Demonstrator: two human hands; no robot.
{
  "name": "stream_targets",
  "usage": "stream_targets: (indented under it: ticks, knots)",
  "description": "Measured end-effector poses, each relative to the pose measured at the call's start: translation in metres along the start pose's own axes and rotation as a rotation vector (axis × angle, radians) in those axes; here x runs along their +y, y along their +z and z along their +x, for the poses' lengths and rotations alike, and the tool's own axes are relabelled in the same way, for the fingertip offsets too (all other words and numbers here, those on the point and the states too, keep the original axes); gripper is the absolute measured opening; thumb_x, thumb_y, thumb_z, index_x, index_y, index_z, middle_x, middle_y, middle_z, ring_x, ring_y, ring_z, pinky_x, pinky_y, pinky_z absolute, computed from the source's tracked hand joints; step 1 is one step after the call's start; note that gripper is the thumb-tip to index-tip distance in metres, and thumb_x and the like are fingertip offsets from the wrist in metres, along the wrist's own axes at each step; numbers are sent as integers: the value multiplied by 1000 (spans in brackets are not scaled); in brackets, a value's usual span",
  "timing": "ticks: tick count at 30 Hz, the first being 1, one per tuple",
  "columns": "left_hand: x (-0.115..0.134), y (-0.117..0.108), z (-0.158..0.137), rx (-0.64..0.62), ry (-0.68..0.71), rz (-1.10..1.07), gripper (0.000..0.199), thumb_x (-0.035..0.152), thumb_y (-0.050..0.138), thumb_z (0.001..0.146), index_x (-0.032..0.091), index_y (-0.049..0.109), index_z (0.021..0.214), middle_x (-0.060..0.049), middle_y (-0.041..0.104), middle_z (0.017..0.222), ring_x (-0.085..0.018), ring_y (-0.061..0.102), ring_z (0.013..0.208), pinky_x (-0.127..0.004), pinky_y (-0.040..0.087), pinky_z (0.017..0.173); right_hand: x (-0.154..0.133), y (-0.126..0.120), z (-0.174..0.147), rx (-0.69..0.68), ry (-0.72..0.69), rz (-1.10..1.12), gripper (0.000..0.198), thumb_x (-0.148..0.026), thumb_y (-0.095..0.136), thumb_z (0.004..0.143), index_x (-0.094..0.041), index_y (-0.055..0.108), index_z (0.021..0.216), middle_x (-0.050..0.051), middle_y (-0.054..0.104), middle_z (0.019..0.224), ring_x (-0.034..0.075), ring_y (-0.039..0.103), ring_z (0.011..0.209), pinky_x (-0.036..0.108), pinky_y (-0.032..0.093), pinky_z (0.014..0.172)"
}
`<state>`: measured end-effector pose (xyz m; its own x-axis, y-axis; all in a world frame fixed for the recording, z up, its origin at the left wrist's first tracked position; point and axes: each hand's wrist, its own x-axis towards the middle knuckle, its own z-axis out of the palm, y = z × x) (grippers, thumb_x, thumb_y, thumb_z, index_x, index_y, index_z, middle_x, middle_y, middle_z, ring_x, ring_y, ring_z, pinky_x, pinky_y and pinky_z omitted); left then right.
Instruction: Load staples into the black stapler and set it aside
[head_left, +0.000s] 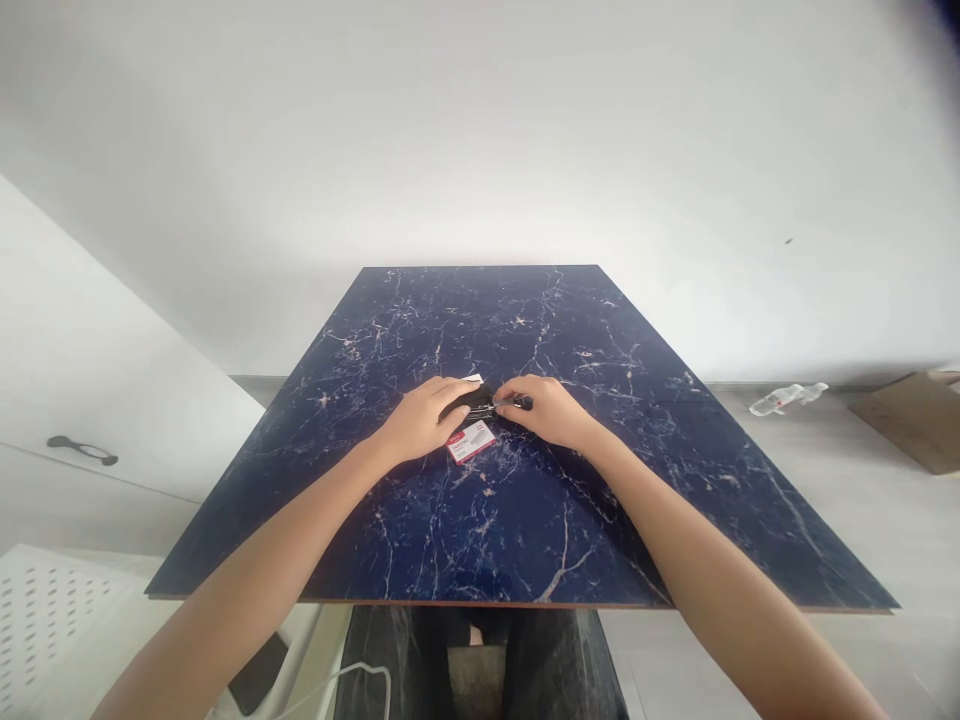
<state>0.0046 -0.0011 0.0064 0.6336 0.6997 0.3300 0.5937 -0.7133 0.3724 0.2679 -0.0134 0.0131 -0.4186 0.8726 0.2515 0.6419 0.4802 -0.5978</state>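
I record a small black object at mid-bench, between both hands, its long axis appearing to run roughly left to right. The left hand grasps it, thumb and fingers about its left end. The right hand is at its right end, fingers pinched on a thin grey piece; I cannot tell whether that is separate. Neither hand is nearer. A red-and-white packet lies just on the wearer's side of the object, on the blue bench.
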Motion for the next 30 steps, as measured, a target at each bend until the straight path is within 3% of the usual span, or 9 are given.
stream_targets:
  ticks: [30]
  knots:
    - [2,-1,1,-7,2,13,42,34,44,105,26,53,145,-8,62,142,-27,58,128,-47,51,105,1,4,0,7,-10,-50,14,-27,66,92,-30,77,100,-1,78,103,21,70,94,35,51,90]
